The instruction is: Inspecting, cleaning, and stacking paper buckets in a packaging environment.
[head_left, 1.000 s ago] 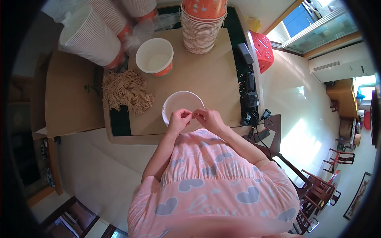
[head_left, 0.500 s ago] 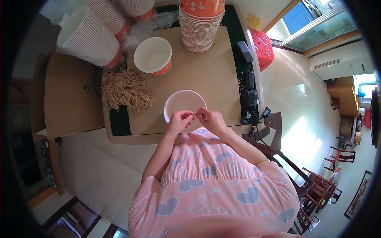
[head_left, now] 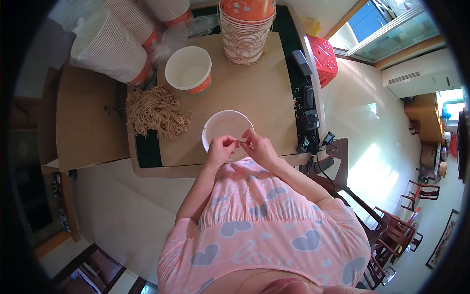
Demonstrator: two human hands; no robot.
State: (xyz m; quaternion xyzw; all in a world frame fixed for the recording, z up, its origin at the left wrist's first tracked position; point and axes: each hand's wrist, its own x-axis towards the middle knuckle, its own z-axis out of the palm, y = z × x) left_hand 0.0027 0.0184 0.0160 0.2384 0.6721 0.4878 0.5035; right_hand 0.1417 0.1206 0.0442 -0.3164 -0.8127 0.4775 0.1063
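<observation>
Close in front of me, a white paper tub stands at the near edge of the table with its open top toward me. Over its near rim, my left hand and my right hand meet, thumbs and fingertips pinched together. A thin tan cord end seems to lie between them, mostly hidden by the fingers. Another white tub with an orange base stands farther off to the left. A tangled heap of tan cords lies left of the tubs. At the far side rises a stack of tubs with cords hanging round it.
Stacks of paper tubs in plastic film lean at the far left above an open cardboard box. Black adapters and cables line the table's right edge. A red stool and a dark wooden chair stand to the right.
The right fingers have shifted slightly, the index finger lifting a little. The left hand and the tubs stay nearly where they were.
</observation>
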